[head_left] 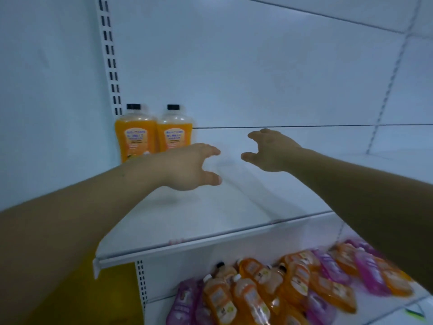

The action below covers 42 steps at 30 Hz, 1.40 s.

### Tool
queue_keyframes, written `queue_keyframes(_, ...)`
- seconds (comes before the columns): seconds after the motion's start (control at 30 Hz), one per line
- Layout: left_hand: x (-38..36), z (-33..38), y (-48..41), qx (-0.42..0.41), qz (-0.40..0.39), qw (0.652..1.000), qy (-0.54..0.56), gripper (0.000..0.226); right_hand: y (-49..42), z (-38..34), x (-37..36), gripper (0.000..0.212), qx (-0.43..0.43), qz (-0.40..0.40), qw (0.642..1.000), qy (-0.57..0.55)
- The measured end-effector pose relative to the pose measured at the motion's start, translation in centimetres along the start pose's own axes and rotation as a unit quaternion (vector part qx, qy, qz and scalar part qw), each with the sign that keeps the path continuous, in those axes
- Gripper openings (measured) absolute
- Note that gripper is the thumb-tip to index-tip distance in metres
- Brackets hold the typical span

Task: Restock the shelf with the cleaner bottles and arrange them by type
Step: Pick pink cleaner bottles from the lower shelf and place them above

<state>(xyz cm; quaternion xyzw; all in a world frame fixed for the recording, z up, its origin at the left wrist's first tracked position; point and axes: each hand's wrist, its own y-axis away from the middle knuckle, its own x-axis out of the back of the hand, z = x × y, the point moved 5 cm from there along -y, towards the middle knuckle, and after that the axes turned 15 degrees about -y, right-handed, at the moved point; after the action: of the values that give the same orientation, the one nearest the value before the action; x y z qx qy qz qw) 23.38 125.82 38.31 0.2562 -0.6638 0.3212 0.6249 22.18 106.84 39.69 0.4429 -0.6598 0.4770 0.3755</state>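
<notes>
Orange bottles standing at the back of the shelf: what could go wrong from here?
The left hand hovers near the two upright orange bottles; a careless sweep could topple them. The pile below mixes orange and purple bottles, so a wrong type might land in this row.

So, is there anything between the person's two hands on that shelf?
No. In the head view, only bare white shelf shows between the left hand and the right hand; both hands are empty.

Bare shelf [257, 195] right of two upright orange bottles [155, 134] in the back-left corner.
</notes>
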Motion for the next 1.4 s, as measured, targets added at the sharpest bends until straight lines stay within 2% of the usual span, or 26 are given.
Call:
queue_keyframes(0.17, 0.3, 11.2, -3.7, -0.092, -0.002, 0.995, -0.036, 0.072, 3.3, 9.1, 4.3, 0.069, -0.043, 0.031, 0.999, 0.001)
queue_keyframes(0.47, -2.9, 34.9, -11.3, -0.248, 0.025, 0.968, -0.031, 0.067, 13.3, 31.7, 11.9, 0.066, -0.191, 0.070, 0.979, -0.004)
queue_keyframes(0.7, -10.4, 51.1, -15.0, -0.343, -0.051, 0.938, -0.009, 0.065, 23.1, 46.9, 11.8, 0.066, -0.309, 0.066, 0.949, -0.023)
queue_keyframes(1.0, -22.0, 60.6, -22.0, -0.352, -0.162, 0.921, 0.042, 0.061, 29.3, 59.8, 6.8, 0.059, -0.413, 0.048, 0.907, -0.059)
queue_keyframes(1.23, -29.0, 65.9, -30.3, -0.319, -0.213, 0.919, 0.097, 0.062, 27.8, 69.6, 5.1, 0.061, -0.461, 0.020, 0.886, -0.034)
queue_keyframes(1.4, -32.2, 69.4, -36.2, -0.291, -0.237, 0.919, 0.123, 0.058, 25.6, 76.2, 3.9, 0.061, -0.463, 0.003, 0.885, -0.038)
